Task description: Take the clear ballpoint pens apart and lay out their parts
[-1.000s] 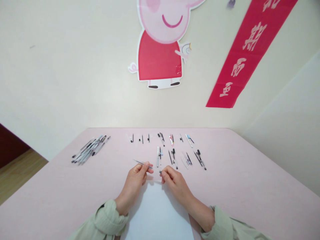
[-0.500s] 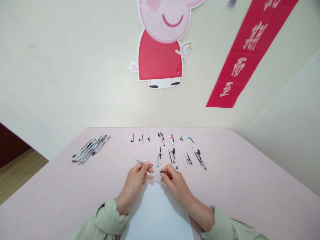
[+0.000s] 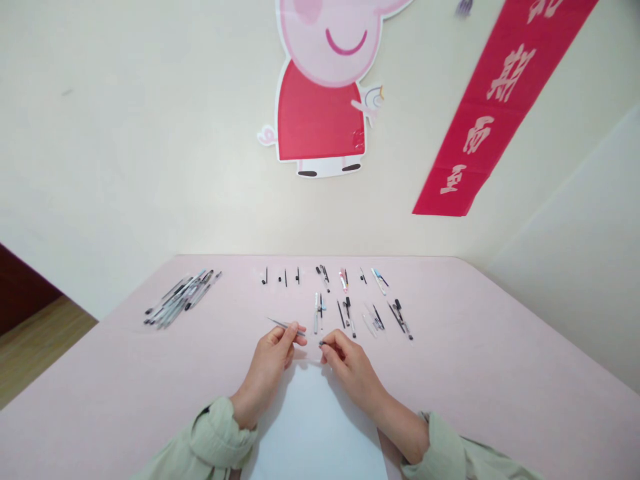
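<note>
My left hand (image 3: 274,355) pinches a slim grey pen (image 3: 285,325) between thumb and fingers, its thin end pointing up and left. A short gap away, my right hand (image 3: 350,365) closes its thumb and fingertips on a small black pen part (image 3: 323,343); most of it is hidden, and its exact kind is unclear. Both hands are held over the far end of a white sheet of paper (image 3: 315,420). Just beyond them lie a grey pen barrel with a dark refill (image 3: 321,305) and a group of black pen parts (image 3: 347,316).
At the left of the pink table (image 3: 100,387) lies a heap of pens (image 3: 181,299). Small sets of pen parts (image 3: 266,275) run in a row at the back, with more dark parts (image 3: 400,319) at the right. A wall (image 3: 150,167) rises behind the table.
Hardly anything differs. The thin end of the grey pen in my left hand has shifted very slightly left; both hands keep their place and hold.
</note>
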Demonstrator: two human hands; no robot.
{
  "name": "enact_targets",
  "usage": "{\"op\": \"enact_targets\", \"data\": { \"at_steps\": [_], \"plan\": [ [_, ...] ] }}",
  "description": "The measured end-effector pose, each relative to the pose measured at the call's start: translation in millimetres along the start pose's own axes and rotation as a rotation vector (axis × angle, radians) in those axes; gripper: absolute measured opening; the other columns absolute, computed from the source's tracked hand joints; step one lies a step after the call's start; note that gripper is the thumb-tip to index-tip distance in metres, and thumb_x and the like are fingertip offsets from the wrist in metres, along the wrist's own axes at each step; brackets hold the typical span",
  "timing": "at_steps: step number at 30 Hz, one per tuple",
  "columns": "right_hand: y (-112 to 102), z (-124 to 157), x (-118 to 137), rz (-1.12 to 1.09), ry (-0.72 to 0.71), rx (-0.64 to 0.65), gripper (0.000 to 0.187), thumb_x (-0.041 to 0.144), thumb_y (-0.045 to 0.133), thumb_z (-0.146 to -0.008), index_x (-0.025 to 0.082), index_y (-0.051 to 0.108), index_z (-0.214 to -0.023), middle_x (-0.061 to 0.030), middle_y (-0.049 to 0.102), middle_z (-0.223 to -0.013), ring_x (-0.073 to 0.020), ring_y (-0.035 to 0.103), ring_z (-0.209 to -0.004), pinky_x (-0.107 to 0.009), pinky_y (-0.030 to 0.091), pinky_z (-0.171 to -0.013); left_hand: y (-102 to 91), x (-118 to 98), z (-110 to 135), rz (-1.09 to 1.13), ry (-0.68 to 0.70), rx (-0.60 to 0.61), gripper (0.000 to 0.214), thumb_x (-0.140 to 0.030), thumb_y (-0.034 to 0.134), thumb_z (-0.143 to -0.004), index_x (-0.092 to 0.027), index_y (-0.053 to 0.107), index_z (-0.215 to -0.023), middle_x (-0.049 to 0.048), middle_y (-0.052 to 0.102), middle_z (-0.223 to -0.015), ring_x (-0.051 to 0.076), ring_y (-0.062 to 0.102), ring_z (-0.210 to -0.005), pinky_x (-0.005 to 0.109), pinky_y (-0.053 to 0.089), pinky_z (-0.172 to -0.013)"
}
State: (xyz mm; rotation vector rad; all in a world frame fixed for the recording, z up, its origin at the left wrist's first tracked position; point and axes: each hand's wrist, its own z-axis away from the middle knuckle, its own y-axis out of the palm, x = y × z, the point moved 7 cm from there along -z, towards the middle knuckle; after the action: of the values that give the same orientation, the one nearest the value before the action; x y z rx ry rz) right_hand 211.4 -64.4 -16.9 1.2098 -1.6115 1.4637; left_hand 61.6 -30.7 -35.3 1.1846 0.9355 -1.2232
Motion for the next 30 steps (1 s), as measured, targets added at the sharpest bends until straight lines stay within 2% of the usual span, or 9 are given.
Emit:
{"op": "enact_targets", "data": {
  "at_steps": [4, 10, 15, 20, 24, 30],
  "plan": [
    [-1.8, 0.0, -1.8, -0.005, 0.016, -0.045, 0.004, 0.024, 0.053, -0.085, 0.020, 0.054, -0.085, 0.0025, 0.058, -0.072, -0.0119, 0.048, -0.060, -0.023, 0.036, -0.057, -0.4, 1.1, 0.4, 0.016, -0.008, 0.003, 0.045, -0.055, 0.061, -0.075, -0.012, 0.065, -0.090, -0.0003, 0.061, -0.067, 0.004, 0.028, -0.041, 0.020, 0.020, -0.040],
    [-0.4, -0.2, -0.5, -0.037, 0.029, -0.002, 0.022, 0.026, 0.043, -0.091, 0.020, 0.053, -0.073, 0.0018, 0.058, -0.065, -0.0125, 0.051, -0.060, -0.024, 0.037, -0.060, -0.6, 4.0, -0.7, 0.009, -0.019, 0.015, 0.044, -0.054, 0.061, -0.076, -0.012, 0.065, -0.090, -0.0012, 0.060, -0.066, 0.003, 0.027, -0.041, 0.019, 0.019, -0.040],
    [-2.3, -0.4, -5.6, -0.027, 0.026, -0.048, 0.004, 0.021, 0.053, -0.083, 0.020, 0.051, -0.080, 0.0037, 0.055, -0.068, -0.0119, 0.048, -0.059, -0.023, 0.035, -0.057, -1.4, 2.4, -0.3, 0.008, -0.013, -0.003, 0.044, -0.054, 0.061, -0.076, -0.012, 0.065, -0.089, -0.0016, 0.059, -0.065, 0.004, 0.027, -0.042, 0.020, 0.018, -0.041],
    [-0.9, -0.8, -13.1, -0.047, 0.040, -0.068, 0.006, 0.019, 0.054, -0.080, 0.021, 0.048, -0.082, 0.0047, 0.050, -0.067, -0.0112, 0.045, -0.057, -0.023, 0.034, -0.054, -1.9, -3.6, 1.8, 0.005, -0.008, -0.031, 0.047, -0.057, 0.063, -0.070, -0.013, 0.065, -0.084, -0.0016, 0.059, -0.063, 0.005, 0.028, -0.041, 0.022, 0.020, -0.042],
    [-2.3, -2.3, -16.3, -0.126, 0.070, -0.096, 0.010, 0.017, 0.053, -0.077, 0.022, 0.045, -0.079, 0.0059, 0.047, -0.066, -0.0103, 0.045, -0.054, -0.022, 0.035, -0.052, -2.0, -5.9, 2.2, 0.027, -0.012, -0.047, 0.048, -0.058, 0.064, -0.069, -0.012, 0.064, -0.084, -0.0009, 0.060, -0.064, 0.004, 0.027, -0.041, 0.021, 0.019, -0.042],
    [0.4, -5.2, -25.0, -0.387, 0.154, -0.074, 0.008, 0.019, 0.049, -0.074, 0.022, 0.042, -0.078, 0.0073, 0.051, -0.058, -0.0093, 0.046, -0.047, -0.021, 0.037, -0.046, -2.6, -4.6, 1.7, 0.051, -0.010, -0.049, 0.052, -0.061, 0.063, -0.068, -0.012, 0.064, -0.084, -0.0025, 0.056, -0.057, 0.004, 0.025, -0.039, 0.022, 0.018, -0.040]
  ]
}}
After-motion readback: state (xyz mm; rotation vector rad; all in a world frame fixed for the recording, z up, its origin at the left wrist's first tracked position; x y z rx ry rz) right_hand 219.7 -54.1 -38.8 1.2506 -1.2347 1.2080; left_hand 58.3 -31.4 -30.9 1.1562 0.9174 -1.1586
